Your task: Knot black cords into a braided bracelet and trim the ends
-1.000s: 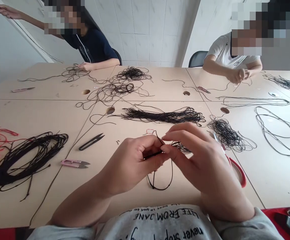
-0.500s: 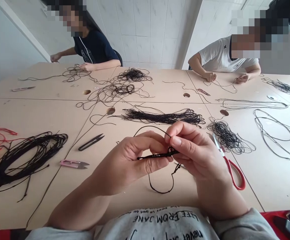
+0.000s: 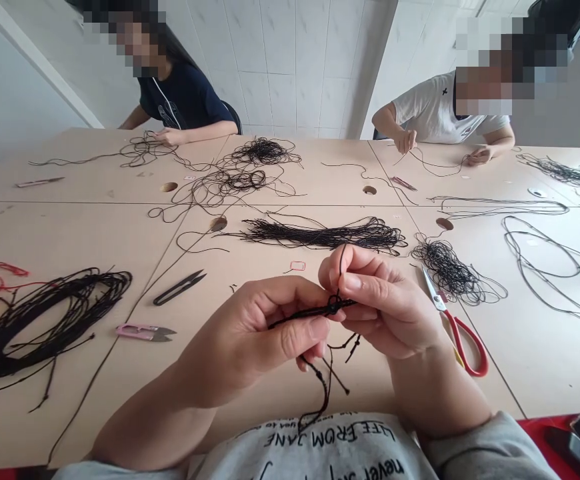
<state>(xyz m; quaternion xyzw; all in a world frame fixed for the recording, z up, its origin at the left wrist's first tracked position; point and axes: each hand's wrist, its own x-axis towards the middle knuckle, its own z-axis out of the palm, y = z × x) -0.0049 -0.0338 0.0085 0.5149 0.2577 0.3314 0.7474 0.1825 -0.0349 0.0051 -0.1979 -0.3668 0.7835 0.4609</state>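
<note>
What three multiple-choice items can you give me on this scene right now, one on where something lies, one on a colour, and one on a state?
1. Where do the red-handled scissors lie relative to the person's right hand?
A. To its right
B. To its left
C. Under it

2. What colour is the cord between the hands?
A. Red
B. Black
C. White

3. What state is that cord in at the person's left hand?
A. Lying loose, untouched
B. Wound on a spool
C. Knotted and held by both hands

Answers:
1. A: the scissors lie to the right of that hand in the view.
2. B: the cord shows black.
3. C: a knot shows on it between the hands.
</note>
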